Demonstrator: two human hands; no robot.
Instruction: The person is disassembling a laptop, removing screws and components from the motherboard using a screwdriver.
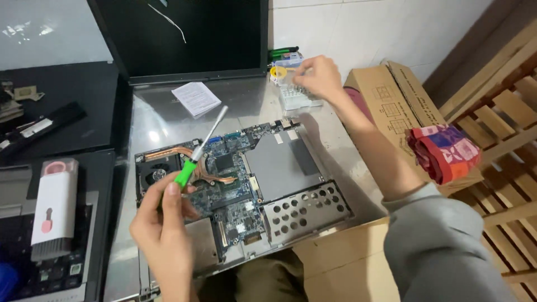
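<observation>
Here the opened laptop base (pixel 224 184) lies flat on the worktop (pixel 168 123), just below the left grip, its cover already off, with the motherboard (pixel 229 173), copper heat pipe (pixel 215 178) and fan (pixel 156 173) exposed; the board is seated in the chassis. The perforated metal bay (pixel 305 210) lies right of that grip. The left hand (pixel 162 229) is clamped on a green-handled screwdriver (pixel 193 159), whose silver shaft tilts up and away, clear of the board. The right hand (pixel 319 75) reaches far across, fingers closed over a clear plastic bit case (pixel 296 95); whether it pinches a bit, I cannot tell.
</observation>
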